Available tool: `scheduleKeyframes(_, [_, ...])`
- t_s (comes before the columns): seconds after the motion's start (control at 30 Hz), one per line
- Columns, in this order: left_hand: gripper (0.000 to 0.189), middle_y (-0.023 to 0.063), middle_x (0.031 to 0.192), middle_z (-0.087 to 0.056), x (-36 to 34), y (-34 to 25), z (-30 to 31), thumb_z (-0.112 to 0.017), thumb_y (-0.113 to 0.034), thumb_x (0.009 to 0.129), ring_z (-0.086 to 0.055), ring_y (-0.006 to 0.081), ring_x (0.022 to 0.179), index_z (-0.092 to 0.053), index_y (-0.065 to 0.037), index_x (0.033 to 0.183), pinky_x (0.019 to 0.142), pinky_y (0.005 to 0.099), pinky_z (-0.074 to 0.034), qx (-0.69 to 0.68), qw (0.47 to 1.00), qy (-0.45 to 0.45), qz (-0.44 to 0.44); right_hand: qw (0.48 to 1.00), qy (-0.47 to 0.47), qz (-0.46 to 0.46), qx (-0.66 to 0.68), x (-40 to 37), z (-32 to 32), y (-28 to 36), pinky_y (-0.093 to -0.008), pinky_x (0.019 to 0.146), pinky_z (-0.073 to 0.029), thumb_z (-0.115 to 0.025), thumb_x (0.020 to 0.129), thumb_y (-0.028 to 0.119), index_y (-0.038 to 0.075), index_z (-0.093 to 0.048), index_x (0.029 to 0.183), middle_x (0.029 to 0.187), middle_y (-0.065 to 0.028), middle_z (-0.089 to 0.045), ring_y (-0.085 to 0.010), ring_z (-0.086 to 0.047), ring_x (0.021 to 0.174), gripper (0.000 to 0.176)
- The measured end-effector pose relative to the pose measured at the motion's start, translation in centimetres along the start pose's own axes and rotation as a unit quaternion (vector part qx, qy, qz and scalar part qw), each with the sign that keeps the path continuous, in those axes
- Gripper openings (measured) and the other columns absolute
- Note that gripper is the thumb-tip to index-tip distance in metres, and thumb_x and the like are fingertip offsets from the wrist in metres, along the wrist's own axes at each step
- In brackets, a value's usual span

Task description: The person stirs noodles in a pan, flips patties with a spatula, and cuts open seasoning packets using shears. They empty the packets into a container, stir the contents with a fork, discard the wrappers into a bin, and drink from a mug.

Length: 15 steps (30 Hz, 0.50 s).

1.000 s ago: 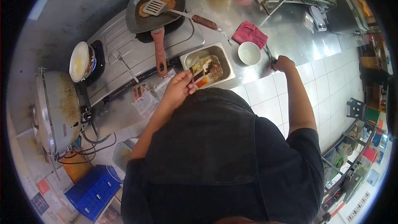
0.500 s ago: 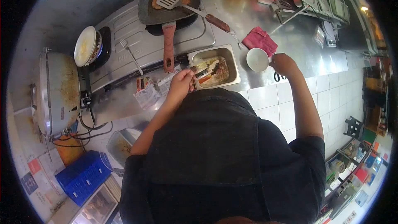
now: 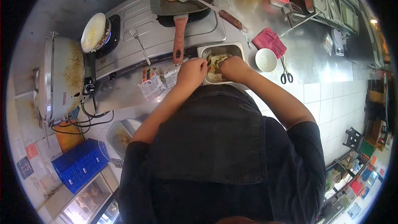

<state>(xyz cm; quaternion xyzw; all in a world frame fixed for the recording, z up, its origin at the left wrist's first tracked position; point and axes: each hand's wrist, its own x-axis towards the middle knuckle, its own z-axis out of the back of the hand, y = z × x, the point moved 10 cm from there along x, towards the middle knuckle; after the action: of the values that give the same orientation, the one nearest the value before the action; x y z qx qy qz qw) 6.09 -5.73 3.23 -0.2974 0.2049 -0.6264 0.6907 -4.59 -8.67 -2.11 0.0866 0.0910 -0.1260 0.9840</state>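
Observation:
Both hands are at the rectangular steel container [image 3: 237, 48], which holds crumbly, pale food scraps. My left hand [image 3: 192, 73] is closed at its left edge, pinching a small packet [image 3: 210, 64] whose lower part is partly hidden. My right hand [image 3: 233, 69] reaches over the right side with fingers bent down inside; what they hold, if anything, is hidden. Torn wrappers [image 3: 152, 84] lie left of the container. A white bowl [image 3: 266, 60] stands to its right beside a red cloth [image 3: 269, 42], and black-handled scissors [image 3: 286, 76] lie at the counter's edge.
A square pan [image 3: 179, 37] with a brown patty and a slotted spatula [image 3: 228, 18] sits on the stove behind the container. At the left, a small pan [image 3: 96, 33] is over a blue flame, near a fork [image 3: 140, 46] and a large steel cooker [image 3: 66, 74].
My right hand has left the scissors beside the bowl and moved left into the steel container. My left hand stays at the container's left edge. The view has shifted slightly.

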Motion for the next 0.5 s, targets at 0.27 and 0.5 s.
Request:
scheduleKeyframes(0.27, [0.016,0.0176,0.086,-0.068,0.6,-0.7,-1.2,-0.061,-0.017,0.089,-0.066,0.0387,0.082,-0.069,-0.003,0.089,0.073,0.0488,-0.054,0.076,0.996,0.032,-0.022,0.998,0.034,0.047,0.006,2.0,-2.7,-0.2,-0.0456,0.069,-0.058,-0.065,0.08,0.019,0.016,-0.076,0.083,0.084,-0.0104,-0.074,-0.0309,-0.073,0.078,0.012])
scheduleKeyframes(0.5, [0.016,0.0177,0.087,-0.067,0.9,-0.6,-1.1,-0.061,-0.017,0.088,-0.067,0.0387,0.082,-0.069,-0.003,0.087,0.073,0.0491,-0.054,0.08,0.996,0.034,-0.023,0.998,0.051,0.005,0.027,2.1,-2.1,-0.4,-0.0465,0.072,-0.058,-0.063,0.081,0.018,0.008,-0.074,0.081,0.085,-0.014,-0.074,-0.034,-0.073,0.081,0.015])
